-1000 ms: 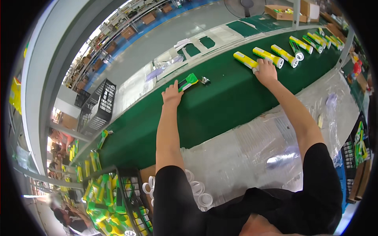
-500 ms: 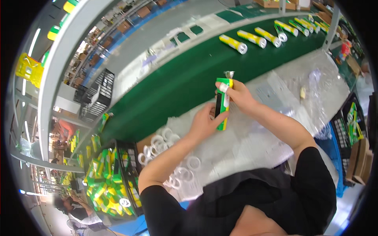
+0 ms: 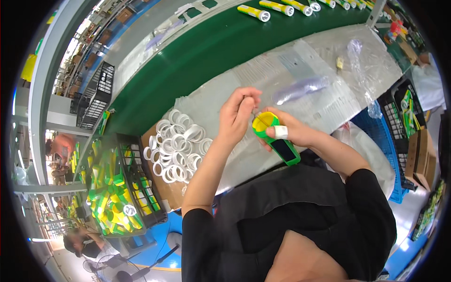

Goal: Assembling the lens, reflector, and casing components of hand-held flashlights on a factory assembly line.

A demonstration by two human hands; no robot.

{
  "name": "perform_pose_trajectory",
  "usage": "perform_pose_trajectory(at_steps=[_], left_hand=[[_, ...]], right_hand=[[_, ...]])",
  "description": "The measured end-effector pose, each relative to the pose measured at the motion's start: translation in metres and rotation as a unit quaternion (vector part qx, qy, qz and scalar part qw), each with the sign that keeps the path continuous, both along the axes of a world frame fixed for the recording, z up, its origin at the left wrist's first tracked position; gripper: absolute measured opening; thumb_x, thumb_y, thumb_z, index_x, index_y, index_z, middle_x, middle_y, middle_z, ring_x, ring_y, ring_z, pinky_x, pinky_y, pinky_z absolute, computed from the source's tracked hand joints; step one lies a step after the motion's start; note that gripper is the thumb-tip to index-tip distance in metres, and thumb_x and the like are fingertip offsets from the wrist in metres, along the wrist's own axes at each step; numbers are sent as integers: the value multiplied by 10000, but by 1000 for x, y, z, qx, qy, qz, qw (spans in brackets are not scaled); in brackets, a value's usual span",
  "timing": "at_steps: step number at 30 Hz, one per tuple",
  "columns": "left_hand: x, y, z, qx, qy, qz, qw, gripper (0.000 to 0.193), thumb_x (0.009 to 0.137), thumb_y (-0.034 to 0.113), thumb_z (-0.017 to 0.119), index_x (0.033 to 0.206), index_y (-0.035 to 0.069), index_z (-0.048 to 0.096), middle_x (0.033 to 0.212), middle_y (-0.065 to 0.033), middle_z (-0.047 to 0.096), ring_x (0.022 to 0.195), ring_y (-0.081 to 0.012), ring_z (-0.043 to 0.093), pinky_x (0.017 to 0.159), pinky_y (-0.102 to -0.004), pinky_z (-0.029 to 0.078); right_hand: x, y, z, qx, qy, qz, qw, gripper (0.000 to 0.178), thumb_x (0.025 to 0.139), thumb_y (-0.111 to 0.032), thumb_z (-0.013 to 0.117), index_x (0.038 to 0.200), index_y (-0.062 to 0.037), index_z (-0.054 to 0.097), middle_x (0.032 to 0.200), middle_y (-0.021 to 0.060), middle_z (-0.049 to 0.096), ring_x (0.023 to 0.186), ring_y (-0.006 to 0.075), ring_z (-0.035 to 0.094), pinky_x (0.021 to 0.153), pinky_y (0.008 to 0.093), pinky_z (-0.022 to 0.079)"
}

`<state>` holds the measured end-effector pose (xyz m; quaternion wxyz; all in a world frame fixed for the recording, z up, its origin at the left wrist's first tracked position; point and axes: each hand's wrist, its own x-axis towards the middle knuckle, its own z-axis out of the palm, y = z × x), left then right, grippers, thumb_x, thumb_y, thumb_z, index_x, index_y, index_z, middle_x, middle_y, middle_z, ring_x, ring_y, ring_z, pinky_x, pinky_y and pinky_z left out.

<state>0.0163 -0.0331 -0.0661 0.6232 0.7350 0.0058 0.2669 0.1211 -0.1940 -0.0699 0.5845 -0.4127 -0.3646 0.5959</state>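
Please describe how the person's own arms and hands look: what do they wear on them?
Both forearms are bare. Short black sleeves end above the elbows, part of a black top. The left hand wears no glove, ring or tape that I can see. The right hand has a strip of white tape wrapped around one finger. No watch or bracelet shows on either wrist.

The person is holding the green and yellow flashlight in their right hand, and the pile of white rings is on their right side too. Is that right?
Not quite. The right hand does hold the green and yellow flashlight, but the head view shows the white rings piled on the person's left side, beside the left hand.
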Motion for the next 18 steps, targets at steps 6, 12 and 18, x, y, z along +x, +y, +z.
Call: perform_pose_trajectory(at_steps=[6,12,18], left_hand=[[-11,-24,5,179,-37,-40,982,278,966,161,473,1158,26,621,1123,-117,618,1039,-263,571,883,-354,439],[4,-40,-5,311,-75,-49,946,423,1003,298,365,1208,17,604,1240,-143,598,1200,-343,519,1032,-445,343],[53,-28,-54,268,21,157,950,465,943,324,573,1284,8,561,1280,-174,566,1213,-351,498,1005,-421,401]], right_hand=[[-23,-13,-3,34,-7,-105,994,427,984,-277,581,1306,-41,431,975,65,588,797,141,607,722,302,507],[-25,-26,-18,42,12,-179,983,411,990,-255,568,1317,-48,431,951,62,586,774,135,597,692,289,495],[-6,-44,-22,32,33,-261,964,451,975,-329,581,1309,-50,461,914,100,589,767,182,602,680,306,491]])
